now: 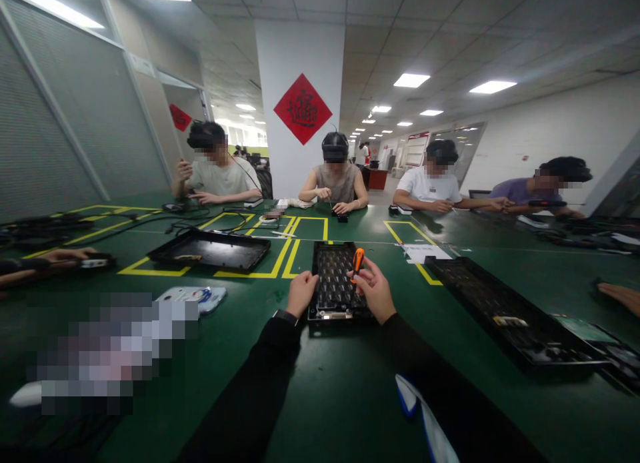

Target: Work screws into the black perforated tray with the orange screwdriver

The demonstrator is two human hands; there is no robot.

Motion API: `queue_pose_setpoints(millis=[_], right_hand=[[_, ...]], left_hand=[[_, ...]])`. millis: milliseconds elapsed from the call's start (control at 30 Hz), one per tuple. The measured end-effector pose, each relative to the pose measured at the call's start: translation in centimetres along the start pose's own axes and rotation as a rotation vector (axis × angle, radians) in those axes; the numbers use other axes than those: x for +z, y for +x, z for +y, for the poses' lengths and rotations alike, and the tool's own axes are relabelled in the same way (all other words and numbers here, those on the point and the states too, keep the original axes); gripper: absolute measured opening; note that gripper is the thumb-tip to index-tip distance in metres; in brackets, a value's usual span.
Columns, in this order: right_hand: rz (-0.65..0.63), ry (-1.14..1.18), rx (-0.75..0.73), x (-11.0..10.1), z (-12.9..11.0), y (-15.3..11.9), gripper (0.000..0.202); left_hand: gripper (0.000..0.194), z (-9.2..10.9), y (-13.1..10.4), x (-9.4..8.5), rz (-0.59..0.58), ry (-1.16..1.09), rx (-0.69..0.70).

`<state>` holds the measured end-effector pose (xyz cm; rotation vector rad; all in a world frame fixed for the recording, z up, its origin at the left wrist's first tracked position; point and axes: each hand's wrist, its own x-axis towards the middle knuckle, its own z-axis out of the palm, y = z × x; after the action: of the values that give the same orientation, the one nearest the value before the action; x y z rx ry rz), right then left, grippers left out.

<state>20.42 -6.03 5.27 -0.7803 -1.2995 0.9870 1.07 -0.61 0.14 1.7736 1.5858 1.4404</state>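
Observation:
In front of me on the green table lies a black rectangular casing (334, 266) with rows of small shiny parts inside. A silvery strip (334, 315) runs along its near end. Curled at the casing's left edge, my left hand (301, 294) is closed on it. My right hand (376, 291) is closed around an orange-and-black screwdriver (358, 262), held roughly upright over the casing's right side. The screwdriver's tip is hidden among my fingers and the dark casing, so contact with a screw cannot be made out.
Left of the casing rests a black tray (210, 251); a long black tray (500, 310) holding small parts stands right. A phone-like item (200, 296) lies near left. Several people in headsets sit across the table, and other people's hands reach in at both sides.

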Motion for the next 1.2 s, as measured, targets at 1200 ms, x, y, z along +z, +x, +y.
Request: queue_pose_setpoints(millis=[1200], right_hand=[[-0.027,-0.024,0.011,0.02,-0.13,0.06,0.044]], left_hand=[[0.033,0.73,-0.22,-0.29,-0.007,-0.021,-0.044]])
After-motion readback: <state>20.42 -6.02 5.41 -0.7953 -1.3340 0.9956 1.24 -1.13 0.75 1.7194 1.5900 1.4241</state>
